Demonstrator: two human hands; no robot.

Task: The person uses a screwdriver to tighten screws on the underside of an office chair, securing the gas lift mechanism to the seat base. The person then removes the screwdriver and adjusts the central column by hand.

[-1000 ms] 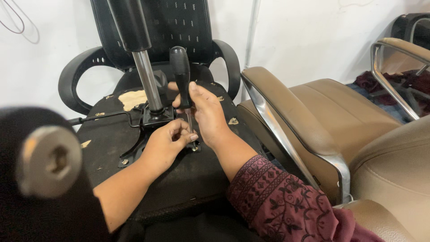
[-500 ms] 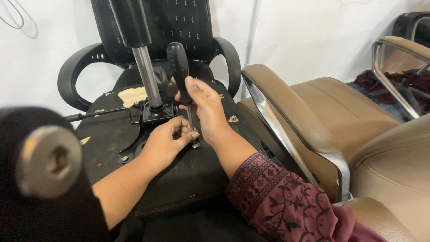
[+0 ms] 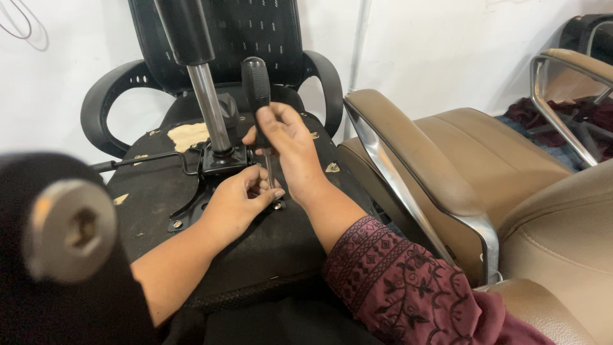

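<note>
My right hand [image 3: 290,150] grips a screwdriver [image 3: 257,89] with a thick black handle, held upright with its thin shaft pointing down. The tip meets a screw by the black metal mechanism plate [image 3: 220,163] on the underside of an upturned office chair seat [image 3: 255,243]. My left hand [image 3: 239,201] rests on the seat underside, fingertips pinched around the shaft near its tip. A chrome gas-lift column [image 3: 207,105] with a black sleeve rises from the plate just left of the screwdriver.
A black mesh office chair [image 3: 211,38] stands behind, against a white wall. Tan padded chairs with chrome arms [image 3: 415,185] fill the right. A black part with a round metal hub [image 3: 70,230] looms near left. Torn patches [image 3: 185,134] show on the seat underside.
The screwdriver handle has shifted slightly right and my right hand's grip has turned on it. My left hand stays at the tip.
</note>
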